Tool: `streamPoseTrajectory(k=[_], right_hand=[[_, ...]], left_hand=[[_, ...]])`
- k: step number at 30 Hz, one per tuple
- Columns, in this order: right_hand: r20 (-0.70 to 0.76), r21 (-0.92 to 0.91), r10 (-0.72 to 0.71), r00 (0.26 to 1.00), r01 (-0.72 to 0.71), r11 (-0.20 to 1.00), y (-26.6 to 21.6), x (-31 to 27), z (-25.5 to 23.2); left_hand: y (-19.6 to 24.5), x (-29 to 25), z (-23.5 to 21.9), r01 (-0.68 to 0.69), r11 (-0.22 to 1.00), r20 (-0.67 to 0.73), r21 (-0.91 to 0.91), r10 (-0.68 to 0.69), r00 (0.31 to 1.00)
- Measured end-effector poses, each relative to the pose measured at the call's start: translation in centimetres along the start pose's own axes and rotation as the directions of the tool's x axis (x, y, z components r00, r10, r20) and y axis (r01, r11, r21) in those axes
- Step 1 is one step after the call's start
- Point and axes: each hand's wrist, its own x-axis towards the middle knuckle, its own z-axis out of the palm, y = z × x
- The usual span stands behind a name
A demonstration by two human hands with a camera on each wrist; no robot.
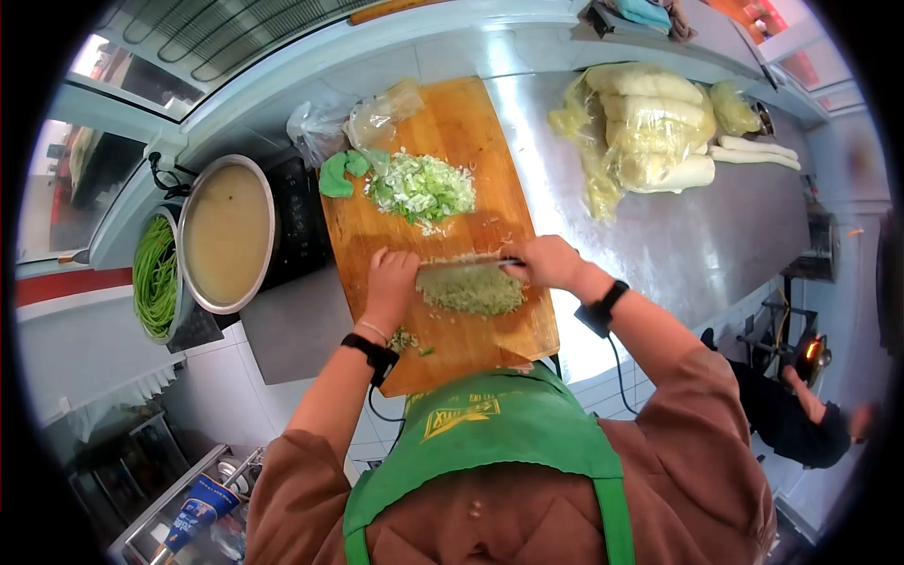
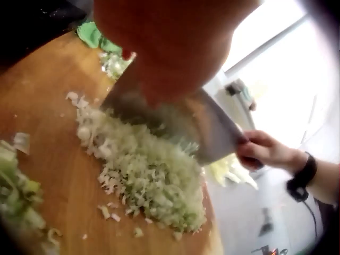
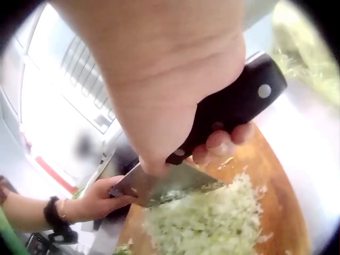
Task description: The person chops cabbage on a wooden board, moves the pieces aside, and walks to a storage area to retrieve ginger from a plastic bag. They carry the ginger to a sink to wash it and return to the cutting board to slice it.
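A wooden cutting board [image 1: 461, 122] lies on the steel counter. A pile of finely chopped pale green vegetable [image 1: 471, 290] [image 2: 143, 170] [image 3: 212, 223] sits at its near end. A cleaver [image 1: 466, 266] [image 2: 212, 133] [image 3: 170, 183] stands edge-down in this pile. My right hand [image 1: 546, 262] [image 2: 263, 151] grips its black handle [image 3: 239, 101]. My left hand [image 1: 391, 282] [image 3: 95, 201] holds the far end of the blade from above. A coarser heap of cut greens [image 1: 421, 188] lies further up the board.
Left of the board stand a metal pot of yellowish liquid [image 1: 226, 234] and a bowl of green strips [image 1: 155, 275]. Bagged cabbages [image 1: 645, 127] and white radishes [image 1: 753, 151] lie on the counter [image 1: 716, 226] to the right. Another person [image 1: 800, 414] is at lower right.
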Motion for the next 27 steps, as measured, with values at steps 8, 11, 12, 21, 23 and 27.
streamPoseTrajectory(k=[8, 11, 12, 21, 23, 27], right_hand=[[-0.047, 0.052, 0.000, 0.999, 0.002, 0.999, -1.3, -1.3, 1.1], [-0.061, -0.050, 0.051, 0.997, -0.054, 0.997, -3.5, -2.4, 1.4], [-0.062, -0.050, 0.050, 0.997, -0.053, 0.997, -2.4, -2.1, 2.4], [-0.068, 0.011, 0.080, 0.994, -0.080, 0.997, -2.3, -4.3, 6.2], [-0.106, 0.032, 0.100, 0.989, -0.097, 0.995, -0.9, -4.2, 7.3], [-0.024, -0.019, 0.127, 0.992, -0.128, 0.992, -5.4, -6.1, 2.5]], left_hand=[[0.1, 0.4, -2.0, -0.007, 0.986, 0.057, -0.168, 0.017, 0.998], [-0.5, -1.5, 0.2, 0.030, 0.978, 0.082, -0.207, -0.014, 0.997], [-0.2, -1.5, 0.4, 0.030, 0.978, 0.082, -0.206, -0.014, 0.997], [0.8, -1.6, -0.5, -0.028, 0.980, 0.070, -0.195, 0.043, 0.997], [1.4, -0.9, 0.6, -0.100, 0.993, 0.060, -0.067, 0.104, 0.993], [0.7, -0.1, -1.4, -0.157, 0.980, -0.004, -0.119, 0.157, 0.988]])
